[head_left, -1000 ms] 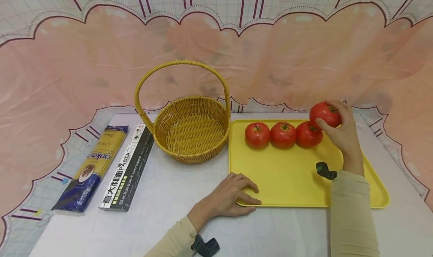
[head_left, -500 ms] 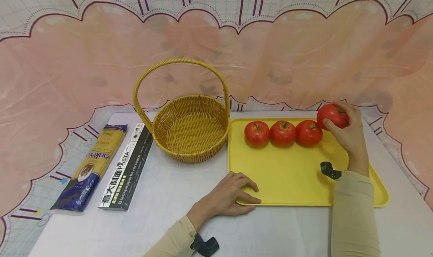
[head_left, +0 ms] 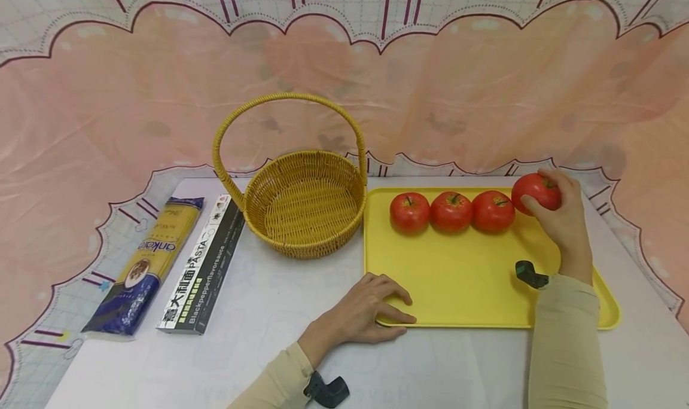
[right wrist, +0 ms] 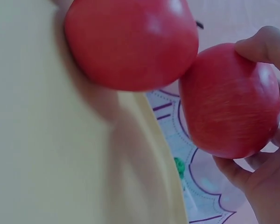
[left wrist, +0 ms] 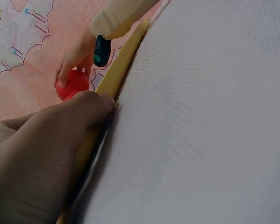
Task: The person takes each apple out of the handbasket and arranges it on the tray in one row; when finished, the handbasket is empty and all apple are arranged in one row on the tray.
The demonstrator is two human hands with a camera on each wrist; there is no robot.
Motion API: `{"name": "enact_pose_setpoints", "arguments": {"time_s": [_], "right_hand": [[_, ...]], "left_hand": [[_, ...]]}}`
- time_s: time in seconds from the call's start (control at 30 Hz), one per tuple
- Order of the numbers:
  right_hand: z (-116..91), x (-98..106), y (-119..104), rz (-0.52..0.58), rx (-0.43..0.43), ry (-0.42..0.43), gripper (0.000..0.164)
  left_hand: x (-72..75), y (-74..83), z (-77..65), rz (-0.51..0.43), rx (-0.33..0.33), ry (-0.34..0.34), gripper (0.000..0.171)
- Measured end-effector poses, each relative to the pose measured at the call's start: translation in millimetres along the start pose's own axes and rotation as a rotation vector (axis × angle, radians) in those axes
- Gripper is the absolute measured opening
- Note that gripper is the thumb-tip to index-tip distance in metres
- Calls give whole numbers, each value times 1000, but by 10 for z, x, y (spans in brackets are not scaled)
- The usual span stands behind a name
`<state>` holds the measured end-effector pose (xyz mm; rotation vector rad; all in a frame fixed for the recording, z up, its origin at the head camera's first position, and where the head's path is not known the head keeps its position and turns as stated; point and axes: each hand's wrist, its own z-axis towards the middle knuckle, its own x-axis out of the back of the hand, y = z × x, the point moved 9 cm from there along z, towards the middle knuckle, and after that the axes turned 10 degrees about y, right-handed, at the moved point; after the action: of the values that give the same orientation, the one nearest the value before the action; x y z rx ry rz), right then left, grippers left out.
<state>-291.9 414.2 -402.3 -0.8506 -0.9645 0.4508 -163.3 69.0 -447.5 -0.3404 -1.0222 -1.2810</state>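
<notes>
My right hand [head_left: 565, 217] holds a red apple [head_left: 535, 192] above the far right part of the yellow tray [head_left: 457, 277], with thumb and fingers around its sides. Three more red apples stand in a row on the tray along its far side: one at the left [head_left: 409, 212], one in the middle [head_left: 451, 211] and one at the right [head_left: 493, 210]. In the right wrist view, the held apple [right wrist: 231, 102] appears beside a nearer apple [right wrist: 130, 42]; whether they touch, I cannot tell. At the tray's near left corner, my left hand [head_left: 366, 310] grips the rim, the thumb [left wrist: 100, 105] lying along the edge.
A yellow wicker basket [head_left: 307, 247] with a tall handle stands left of the tray. Farther left lie a black and white pasta box [head_left: 201, 271] and a blue and yellow pasta packet [head_left: 145, 265] on the white table [head_left: 269, 301]. A patterned cloth [head_left: 344, 86] hangs behind.
My right hand has carried the apple rightward, away from above the rightmost apple in the row, and then slightly lower. The left hand keeps its place on the tray.
</notes>
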Motion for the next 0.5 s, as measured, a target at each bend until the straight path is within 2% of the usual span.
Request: {"name": "enact_pose_setpoints", "arguments": {"time_s": [0.5], "right_hand": [[-16, -85, 213, -21, -15, -70, 63]], "left_hand": [[-23, -15, -11, 13, 13, -22, 20]]}}
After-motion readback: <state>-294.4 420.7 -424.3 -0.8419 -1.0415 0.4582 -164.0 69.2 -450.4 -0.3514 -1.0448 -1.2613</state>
